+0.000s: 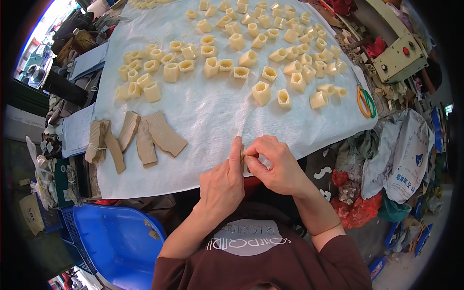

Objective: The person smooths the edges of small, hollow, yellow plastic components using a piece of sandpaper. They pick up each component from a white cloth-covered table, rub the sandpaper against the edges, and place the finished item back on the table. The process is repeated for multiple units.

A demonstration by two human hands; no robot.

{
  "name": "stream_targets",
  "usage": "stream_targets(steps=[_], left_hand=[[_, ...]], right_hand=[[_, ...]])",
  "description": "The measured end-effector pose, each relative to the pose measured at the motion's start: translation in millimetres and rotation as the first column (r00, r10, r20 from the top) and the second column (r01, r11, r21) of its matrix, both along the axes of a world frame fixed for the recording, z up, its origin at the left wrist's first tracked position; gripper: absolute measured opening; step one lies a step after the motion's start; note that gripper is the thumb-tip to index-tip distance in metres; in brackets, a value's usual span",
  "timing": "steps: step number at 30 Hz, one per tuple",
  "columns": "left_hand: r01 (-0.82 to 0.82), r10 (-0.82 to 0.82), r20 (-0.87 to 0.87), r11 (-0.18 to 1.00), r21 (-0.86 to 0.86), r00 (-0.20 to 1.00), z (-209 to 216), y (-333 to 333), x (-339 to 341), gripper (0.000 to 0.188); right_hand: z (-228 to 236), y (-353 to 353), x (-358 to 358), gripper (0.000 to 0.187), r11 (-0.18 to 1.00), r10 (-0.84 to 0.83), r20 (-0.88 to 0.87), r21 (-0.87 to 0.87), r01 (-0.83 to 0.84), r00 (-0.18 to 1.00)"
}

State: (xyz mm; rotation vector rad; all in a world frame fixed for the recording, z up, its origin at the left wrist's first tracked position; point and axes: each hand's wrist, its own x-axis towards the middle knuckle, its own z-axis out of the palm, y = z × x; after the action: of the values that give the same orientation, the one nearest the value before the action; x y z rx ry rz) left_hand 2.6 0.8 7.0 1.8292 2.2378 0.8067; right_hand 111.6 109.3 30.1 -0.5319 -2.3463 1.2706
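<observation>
My left hand (222, 187) and my right hand (276, 165) meet at the near edge of the white-covered table (208, 130). Between their fingertips is a small tan bit, mostly hidden, whose kind I cannot make out. The left index finger points straight away from me along it, while the right thumb and forefinger pinch at its side. Left of the hands lie several curved tan strips (164, 134), some in a bundle (96, 141) tied with thin string. Farther off, many hollow cream-coloured blocks (261, 93) are spread over the cover, several with jagged open ends.
A blue tub (116, 246) stands below the table at the left. At the right edge lie a yellow and a green loop (369, 102), near a beige control box (401, 58) with a red button. White sacks (408, 154) and red bags (357, 210) crowd the right.
</observation>
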Motion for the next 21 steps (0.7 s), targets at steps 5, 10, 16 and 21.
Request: stream_targets(steps=[5, 10, 16, 21], left_hand=[[0.036, -0.05, 0.193, 0.996, 0.077, 0.98, -6, 0, -2, 0.05], [0.072, -0.116, 0.466, 0.991, 0.11, 0.877, -3, -1, -6, 0.043], [-0.001, 0.023, 0.771, 1.0, -0.029, 0.636, 9, 1, -5, 0.033], [-0.192, 0.071, 0.949, 0.981, -0.012, 0.306, -7, 4, -11, 0.033]], right_hand=[[-5, -1, 2, 0.008, 0.922, -0.031, 0.008, -0.385, 0.032, 0.999], [-16, -6, 6, 0.008, 0.858, -0.087, 0.003, -0.509, 0.076, 0.996], [-16, -7, 4, 0.006, 0.987, -0.067, -0.055, -0.153, 0.058, 0.996], [-19, -14, 7, 0.013, 0.999, -0.04, -0.246, -0.004, 0.04, 0.968]])
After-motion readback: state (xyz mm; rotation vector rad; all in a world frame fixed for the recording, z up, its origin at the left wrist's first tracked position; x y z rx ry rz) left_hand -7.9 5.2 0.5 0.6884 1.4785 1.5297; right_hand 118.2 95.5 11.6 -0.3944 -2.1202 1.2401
